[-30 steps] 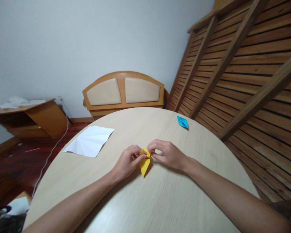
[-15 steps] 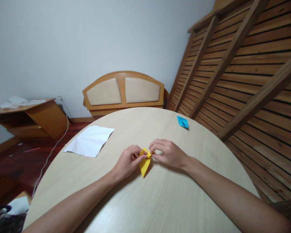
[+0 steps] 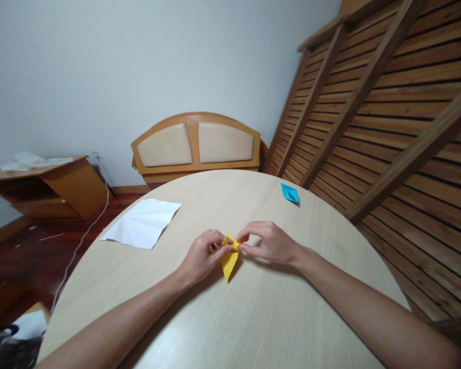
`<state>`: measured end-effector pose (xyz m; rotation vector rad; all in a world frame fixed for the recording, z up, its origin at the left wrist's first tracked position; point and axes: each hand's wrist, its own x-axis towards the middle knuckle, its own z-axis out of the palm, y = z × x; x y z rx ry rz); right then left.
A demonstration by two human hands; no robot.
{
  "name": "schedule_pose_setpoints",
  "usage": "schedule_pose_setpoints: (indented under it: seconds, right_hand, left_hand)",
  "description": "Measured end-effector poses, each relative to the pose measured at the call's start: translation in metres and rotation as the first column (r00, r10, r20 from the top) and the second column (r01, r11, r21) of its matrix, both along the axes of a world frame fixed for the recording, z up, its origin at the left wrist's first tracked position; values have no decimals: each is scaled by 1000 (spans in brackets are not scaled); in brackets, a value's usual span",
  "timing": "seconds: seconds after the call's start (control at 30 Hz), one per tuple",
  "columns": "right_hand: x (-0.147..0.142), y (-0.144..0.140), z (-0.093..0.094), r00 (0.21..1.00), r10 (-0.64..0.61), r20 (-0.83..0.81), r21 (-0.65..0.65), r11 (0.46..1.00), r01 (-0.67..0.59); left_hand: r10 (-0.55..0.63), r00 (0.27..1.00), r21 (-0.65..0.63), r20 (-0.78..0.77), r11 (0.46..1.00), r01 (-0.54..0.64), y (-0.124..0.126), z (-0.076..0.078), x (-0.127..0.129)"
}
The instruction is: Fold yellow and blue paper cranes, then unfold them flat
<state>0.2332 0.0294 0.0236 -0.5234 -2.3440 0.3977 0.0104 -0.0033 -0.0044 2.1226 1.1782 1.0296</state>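
Observation:
A piece of folded yellow paper is held between both hands just above the round table. My left hand pinches its left side, thumb over the top of the folds. From the right, my right hand grips the small right-hand part between thumb and fingertips. One pointed flap hangs toward me, and a shorter point rises at the far side. The fingers hide part of the middle folds. Toward the table's far right edge lies a folded blue paper.
A creased white paper sheet lies at the table's left. Behind the table stands a padded headboard. Wooden slats lean along the right. A low cabinet and a cable are at the left.
The right fingertips have shifted slightly and now cover more of the yellow paper's right-hand point. The left hand stays in place; the blue and white papers have not moved.

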Motion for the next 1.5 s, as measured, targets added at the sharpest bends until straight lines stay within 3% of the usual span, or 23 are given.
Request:
schedule_pose_setpoints:
  seconds: [0.57,1.17,1.37,1.5]
  right_hand:
    - [1,3,-3,994,86,-67,-32,996,-89]
    - [3,4,-2,996,83,28,-42,996,-82]
    - [2,-2,4,995,53,88,-97,994,-44]
    - [-2,-6,6,998,4,66,-215,977,10]
  left_hand:
    - [-24,1000,19,-13,1000,24,-1,3,1]
    - [-19,999,82,-49,996,23,-3,6,1]
    - [-35,999,96,-35,995,39,-4,6,2]
    - [-27,999,107,-22,994,29,-4,7,2]
